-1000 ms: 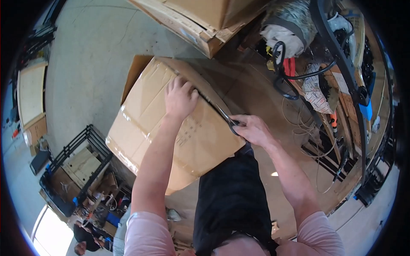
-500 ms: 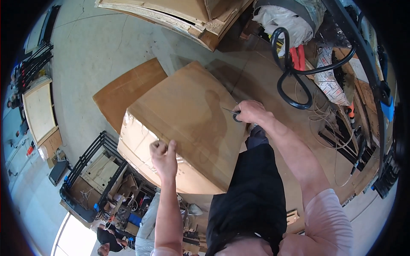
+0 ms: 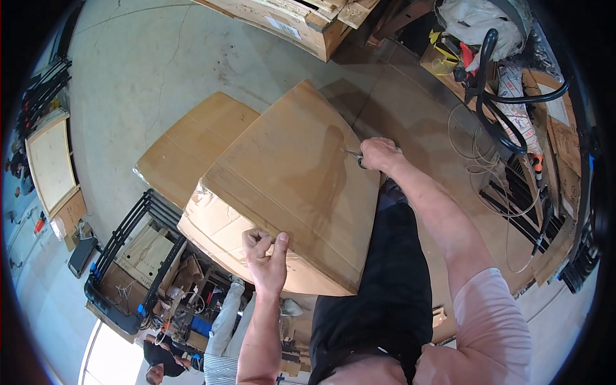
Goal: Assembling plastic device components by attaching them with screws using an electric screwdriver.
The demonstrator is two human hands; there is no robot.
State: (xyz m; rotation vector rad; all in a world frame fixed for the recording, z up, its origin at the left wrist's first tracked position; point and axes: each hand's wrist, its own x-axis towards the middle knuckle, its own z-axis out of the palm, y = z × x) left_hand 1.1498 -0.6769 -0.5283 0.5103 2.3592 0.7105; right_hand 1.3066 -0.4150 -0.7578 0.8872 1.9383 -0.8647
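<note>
Far left, a cardboard panel [image 3: 192,151] juts out; here's the left hand [image 3: 264,262], grip clamped on the edge of the big box [image 3: 292,163] beside the dark trousers [image 3: 378,276]; and scissors [image 3: 354,154], blades pointing left, clasped in the right hand's [image 3: 380,154] grip!

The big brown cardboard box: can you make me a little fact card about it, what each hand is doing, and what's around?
Main thing: big brown cardboard box, tilted in front of the person
Left hand: at the box's near edge, fingers curled, thumb up
Right hand: holding dark-handled metal scissors by the box's right side
Behind the box, to the left: flat brown cardboard panel
Top of the picture: pale wooden crate
Far right: thick black looped tube
</note>
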